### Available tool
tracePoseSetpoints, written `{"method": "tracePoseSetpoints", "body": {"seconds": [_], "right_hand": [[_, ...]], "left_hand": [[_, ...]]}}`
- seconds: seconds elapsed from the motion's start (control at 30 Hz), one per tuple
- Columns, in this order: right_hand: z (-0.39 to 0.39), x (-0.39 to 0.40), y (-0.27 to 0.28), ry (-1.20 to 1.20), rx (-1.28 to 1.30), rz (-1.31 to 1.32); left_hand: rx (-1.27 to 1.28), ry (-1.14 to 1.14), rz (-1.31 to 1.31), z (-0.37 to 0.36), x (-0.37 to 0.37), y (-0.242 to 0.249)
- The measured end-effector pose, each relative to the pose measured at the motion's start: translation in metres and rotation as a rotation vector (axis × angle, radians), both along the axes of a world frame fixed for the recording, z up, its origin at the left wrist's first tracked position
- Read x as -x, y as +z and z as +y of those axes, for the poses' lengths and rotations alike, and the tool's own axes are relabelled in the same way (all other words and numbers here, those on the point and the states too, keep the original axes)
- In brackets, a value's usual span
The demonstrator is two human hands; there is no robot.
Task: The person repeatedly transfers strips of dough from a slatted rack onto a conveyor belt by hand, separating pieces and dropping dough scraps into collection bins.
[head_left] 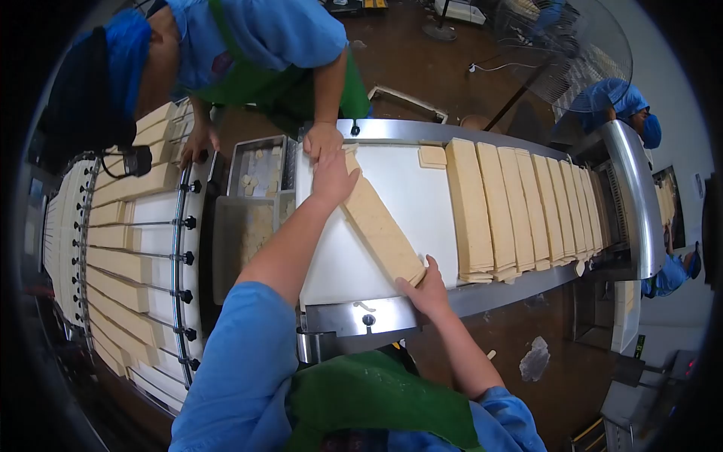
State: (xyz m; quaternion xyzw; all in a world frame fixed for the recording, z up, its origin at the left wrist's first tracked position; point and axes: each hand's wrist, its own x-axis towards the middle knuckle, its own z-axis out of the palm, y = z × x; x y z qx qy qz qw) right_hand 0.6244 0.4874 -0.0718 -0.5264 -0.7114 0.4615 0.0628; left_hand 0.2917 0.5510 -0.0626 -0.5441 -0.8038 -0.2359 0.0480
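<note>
A long, pale beige block [382, 226], seemingly made of stacked thin strips, lies slanted over the white conveyor belt [339, 264]. My left hand [334, 179] grips its far end, beside a co-worker's hand [322, 140]. At the near end, my right hand [429, 289] holds the block with the thumb on one side and fingers at the other. To the right, a row of similar beige blocks [468, 207] lies side by side on the belt. One small beige piece [432, 157] rests by the first block's far end.
A second conveyor on the left carries more beige blocks [120, 267] between thin rods, bordered by a metal rail [179, 264]. Grey bins [239, 207] with scraps stand between the conveyors. A metal housing [633, 200] spans the belt's right end. A caged fan [561, 45] stands beyond.
</note>
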Motion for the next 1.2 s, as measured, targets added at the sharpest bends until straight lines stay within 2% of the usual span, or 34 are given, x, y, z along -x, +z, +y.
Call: {"method": "tracePoseSetpoints", "body": {"seconds": [0.07, 0.17, 0.27, 0.4, 0.5, 0.67, 0.77, 0.8, 0.83, 0.93, 0.97, 1.1, 1.17, 1.2], "right_hand": [[-0.005, 0.001, 0.005, -0.020, 0.001, 0.001], [-0.011, 0.006, 0.029, 0.142, -0.083, -0.175], [-0.006, 0.005, 0.022, 0.071, -0.057, -0.209], [0.018, -0.006, 0.006, 0.197, -0.042, -0.096], [0.022, 0.000, 0.009, 0.265, -0.173, -0.001], [-0.012, 0.041, 0.024, 0.314, -0.421, 0.193], [-0.060, 0.090, 0.054, 0.427, -0.400, 0.327], [-0.081, 0.103, 0.064, 0.485, -0.363, 0.376], [-0.101, 0.116, 0.069, 0.539, -0.327, 0.421], [-0.174, 0.159, 0.071, 0.650, 0.009, 0.610], [-0.199, 0.172, 0.075, 0.783, -0.198, 0.632], [-0.311, 0.207, 0.096, 0.923, 0.096, 0.670], [-0.359, 0.216, 0.093, 1.074, 0.082, 0.636], [-0.382, 0.220, 0.095, 1.092, 0.146, 0.634]], "left_hand": [[0.069, 0.033, 0.021, 0.001, 0.001, -0.005], [0.267, 0.120, -0.058, -0.005, -0.004, 0.024], [0.365, 0.192, -0.128, -0.030, 0.006, 0.032], [0.228, 0.231, -0.182, -0.094, 0.003, 0.031], [-0.009, 0.269, -0.583, -0.142, 0.004, 0.005], [-0.390, 0.480, -0.628, -0.227, 0.018, 0.023], [-0.524, 0.571, -0.646, -0.307, 0.056, 0.069], [-0.625, 0.603, -0.562, -0.337, 0.072, 0.075], [-0.587, 0.714, -0.528, -0.371, 0.086, 0.091], [-0.718, 0.868, -0.593, -0.487, 0.126, 0.107], [-0.725, 0.916, -0.588, -0.529, 0.135, 0.110], [-0.690, 1.113, -0.578, -0.696, 0.149, 0.106], [-0.702, 1.168, -0.575, -0.786, 0.157, 0.074], [-0.679, 1.158, -0.650, -0.817, 0.151, 0.074]]}}
